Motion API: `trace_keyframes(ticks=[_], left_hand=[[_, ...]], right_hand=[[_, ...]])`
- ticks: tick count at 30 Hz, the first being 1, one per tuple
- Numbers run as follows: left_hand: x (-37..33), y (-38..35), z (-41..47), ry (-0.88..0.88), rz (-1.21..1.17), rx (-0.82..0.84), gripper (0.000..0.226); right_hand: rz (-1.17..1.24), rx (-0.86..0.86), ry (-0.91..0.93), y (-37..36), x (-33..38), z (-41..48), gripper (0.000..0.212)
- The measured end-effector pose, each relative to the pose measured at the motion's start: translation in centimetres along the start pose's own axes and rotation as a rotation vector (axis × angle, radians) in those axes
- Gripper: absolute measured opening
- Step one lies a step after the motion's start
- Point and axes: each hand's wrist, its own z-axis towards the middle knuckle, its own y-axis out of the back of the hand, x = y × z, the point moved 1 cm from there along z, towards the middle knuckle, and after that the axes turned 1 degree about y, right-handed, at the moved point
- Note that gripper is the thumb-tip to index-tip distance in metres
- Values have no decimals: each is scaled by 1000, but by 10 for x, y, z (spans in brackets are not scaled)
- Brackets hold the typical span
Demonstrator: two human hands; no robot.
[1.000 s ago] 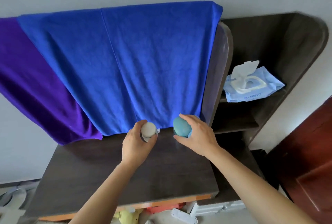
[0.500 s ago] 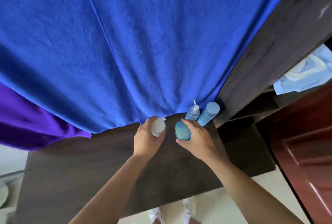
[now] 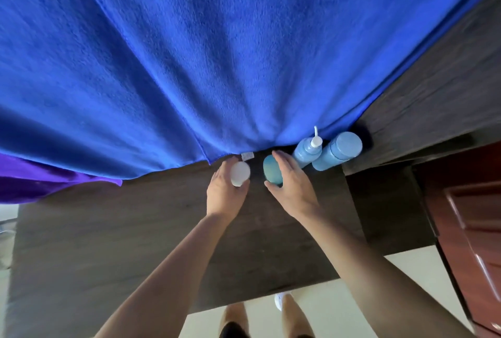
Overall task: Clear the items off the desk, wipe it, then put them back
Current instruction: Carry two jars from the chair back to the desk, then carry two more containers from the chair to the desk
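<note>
White-capped bottle (image 3: 240, 173) gripped by the left hand (image 3: 223, 194), teal-capped bottle (image 3: 272, 173) by the right hand (image 3: 292, 188); towel tag (image 3: 247, 156) illegible.

Worktop (image 3: 108, 243), rear right: capped bottle (image 3: 337, 150); pump bottle (image 3: 306, 152) just left; further left, right jar (image 3: 272, 173), left jar (image 3: 240, 173); towel (image 3: 217, 53) behind.

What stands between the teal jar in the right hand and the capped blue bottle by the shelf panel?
The head view shows a blue nozzle-topped bottle between the teal jar and the capped blue bottle.
</note>
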Motion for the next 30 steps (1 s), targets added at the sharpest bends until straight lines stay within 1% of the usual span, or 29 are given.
trace_keyframes(ticks=[5,7,8,10,13,15,16,18,20,22,25,28,30], left_hand=[[7,-2,-4,15,29,56,66],[3,7,-11,-7,61,42,70],[-2,14,-16,-45,81,20,67],[-15,32,-25,-150,121,-37,59],[-44,64,-35,-328,158,-154,45],[-68,85,-43,-433,172,-214,35],[-82,94,-47,-482,178,-230,35],[-107,108,-51,-583,189,-245,38],[-131,116,-55,-720,162,-245,37],[-153,113,-57,-830,106,-201,39],[-191,83,-67,-1006,32,-97,40],[-236,37,-101,-1192,-38,39,37],[-264,9,-139,-1269,-77,136,37]], right_hand=[[-57,10,-26,-3,-3,-5,84],[-56,5,-17,2,0,-11,87],[-55,-15,-2,7,3,-16,85],[-50,-98,44,24,14,-27,74],[-68,-315,148,62,33,-42,50],[-63,-437,206,93,46,-52,39],[-71,-481,223,108,52,-57,37],[-98,-551,241,138,62,-62,40],[-129,-677,244,165,67,-78,39],[-151,-819,180,185,61,-104,35],[-183,-969,-18,202,38,-168,37],[-256,-1065,-242,213,12,-248,40],[-293,-1123,-378,218,0,-307,43]])
